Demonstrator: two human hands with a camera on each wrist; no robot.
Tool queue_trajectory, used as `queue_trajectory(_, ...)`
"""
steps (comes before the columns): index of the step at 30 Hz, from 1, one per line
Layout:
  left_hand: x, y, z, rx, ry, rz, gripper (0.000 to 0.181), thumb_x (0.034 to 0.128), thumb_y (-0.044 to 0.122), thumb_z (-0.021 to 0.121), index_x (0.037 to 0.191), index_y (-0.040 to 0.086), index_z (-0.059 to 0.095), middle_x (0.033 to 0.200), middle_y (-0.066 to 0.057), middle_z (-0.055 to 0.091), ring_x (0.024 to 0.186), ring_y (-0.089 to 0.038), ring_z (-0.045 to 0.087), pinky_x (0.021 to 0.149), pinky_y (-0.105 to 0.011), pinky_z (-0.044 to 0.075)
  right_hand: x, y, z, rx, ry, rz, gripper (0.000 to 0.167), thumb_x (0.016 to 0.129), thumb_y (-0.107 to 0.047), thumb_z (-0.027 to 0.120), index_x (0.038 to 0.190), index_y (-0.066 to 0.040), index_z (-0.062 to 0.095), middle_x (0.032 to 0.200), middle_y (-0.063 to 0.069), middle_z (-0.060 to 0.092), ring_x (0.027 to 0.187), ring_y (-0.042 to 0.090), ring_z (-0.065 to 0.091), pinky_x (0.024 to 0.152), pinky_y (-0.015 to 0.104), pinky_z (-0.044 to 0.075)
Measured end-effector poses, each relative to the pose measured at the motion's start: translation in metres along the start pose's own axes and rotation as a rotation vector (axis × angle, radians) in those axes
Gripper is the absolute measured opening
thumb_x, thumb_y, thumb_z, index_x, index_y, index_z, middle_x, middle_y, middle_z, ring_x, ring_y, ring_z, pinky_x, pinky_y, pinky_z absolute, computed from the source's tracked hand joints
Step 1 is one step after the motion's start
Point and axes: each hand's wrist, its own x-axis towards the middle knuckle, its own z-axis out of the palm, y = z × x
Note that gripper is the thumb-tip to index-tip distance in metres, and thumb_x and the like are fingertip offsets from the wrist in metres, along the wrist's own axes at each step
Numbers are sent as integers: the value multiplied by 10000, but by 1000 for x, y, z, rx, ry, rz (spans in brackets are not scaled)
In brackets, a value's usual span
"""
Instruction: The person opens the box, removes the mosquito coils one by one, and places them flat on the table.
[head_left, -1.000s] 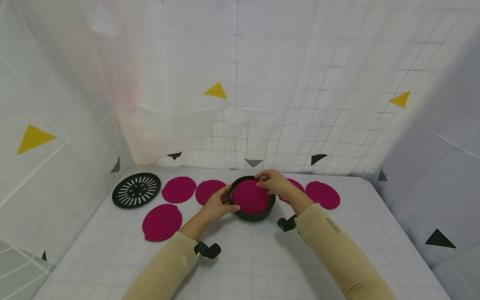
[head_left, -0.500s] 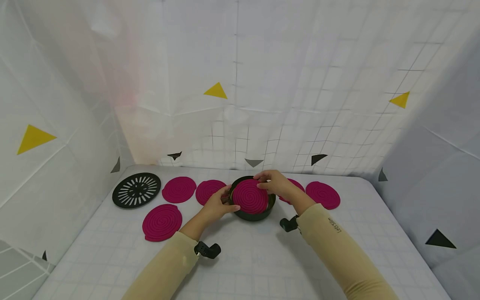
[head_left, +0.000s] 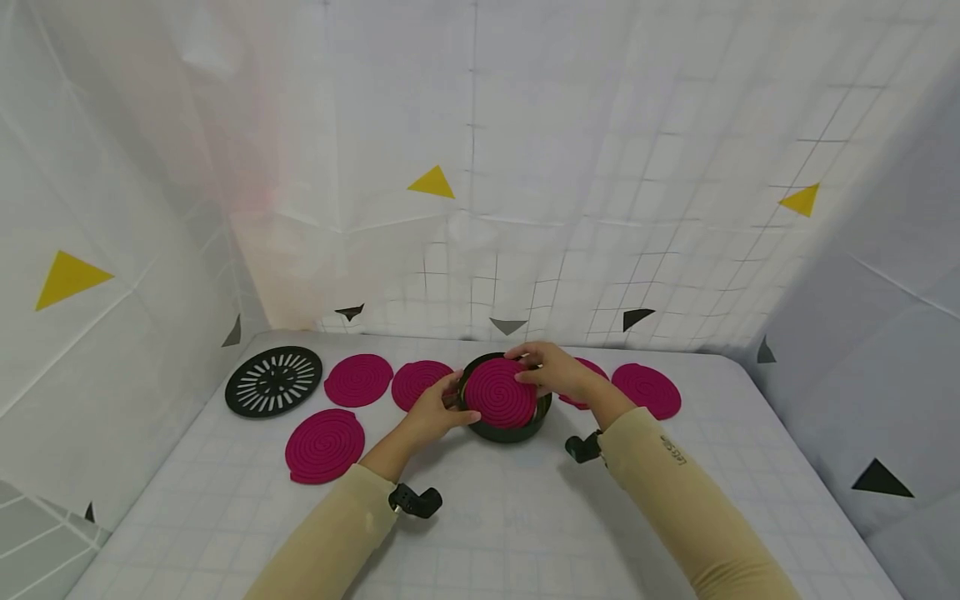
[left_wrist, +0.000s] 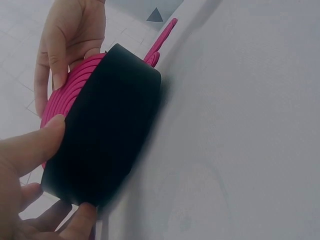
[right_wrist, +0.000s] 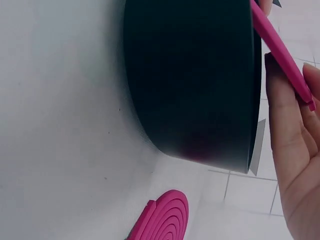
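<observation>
The left hand (head_left: 430, 412) grips a dark, round-walled container (head_left: 504, 434) at nine o'clock, thumb at the rim, apparently steadying it. From two o'clock, the right hand (head_left: 553, 372) pinches a magenta, spiral-grooved, rubbery-looking disc (head_left: 498, 395) over the container's mouth — tilted, the pinch seemingly keeping that edge above the rim. A flat matching disc (head_left: 647, 391) lies at three o'clock; a black, slotted round plate (head_left: 253, 403) sits well apart at nine, perhaps set aside.

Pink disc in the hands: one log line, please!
left hand: grips dark bowl | right hand: pinches pink disc | disc: tilted over bowl
</observation>
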Motion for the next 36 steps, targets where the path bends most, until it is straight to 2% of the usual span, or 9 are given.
queue_trajectory(10, -1, 1, 0, 16, 3, -6, 865, 853, 132, 816, 1554, 36, 317, 1533, -175, 419, 1377, -371, 436, 1100, -450, 409, 0, 3, -3, -3, -22, -13, 432, 968, -27, 642, 1383, -123, 566, 1331, 204, 556, 1016, 272, 643, 785, 428, 604)
queue_trajectory(24, 0, 0, 0, 20, 0, 2, 869, 849, 130, 820, 1554, 39, 319, 1537, -179, 413, 1379, -377, 433, 1096, -451, 413, -2, 6, -2, -13, 14, -41, 437, 957, -39, 666, 1370, -151, 580, 1325, 193, 567, 990, 260, 659, 761, 412, 610)
queue_trajectory(31, -1, 0, 0, 26, 4, 4, 871, 848, 131, 821, 1554, 39, 319, 1538, -186, 409, 1378, -378, 434, 1094, -451, 415, -7, 2, -3, 3, 24, -38, 439, 954, -50, 673, 1371, -155, 584, 1384, 199, 531, 1008, 255, 653, 779, 406, 606)
queue_trajectory(36, 1, -1, 0, 23, 9, 8, 869, 844, 120, 823, 1551, 35, 323, 1531, -185, 418, 1375, -380, 436, 1090, -451, 420, -14, -3, -6, 14, 42, -51, 450, 955, -39, 667, 1384, -133, 571, 1312, 192, 574, 981, 255, 662, 768, 412, 608)
